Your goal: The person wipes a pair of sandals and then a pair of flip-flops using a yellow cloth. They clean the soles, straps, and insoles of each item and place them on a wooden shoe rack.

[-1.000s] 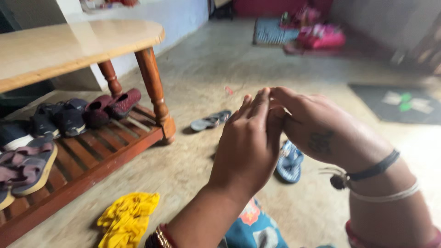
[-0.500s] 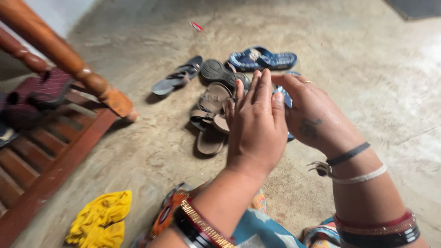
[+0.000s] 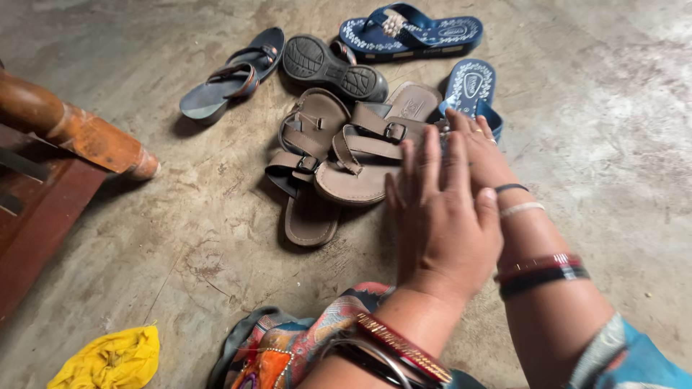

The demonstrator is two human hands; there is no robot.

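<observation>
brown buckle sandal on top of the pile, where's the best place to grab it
Probably by the wide buckled straps of the brown sandal, coming from above: it lies sole-down on its mate, straps arched up clear of the footbed. The right hand is nearest its buckle side.

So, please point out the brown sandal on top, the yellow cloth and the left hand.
brown sandal [image 3: 360,162], head view, on its straps.
yellow cloth [image 3: 108,359], head view, on its middle.
left hand [image 3: 443,223], head view, on its back.
</observation>
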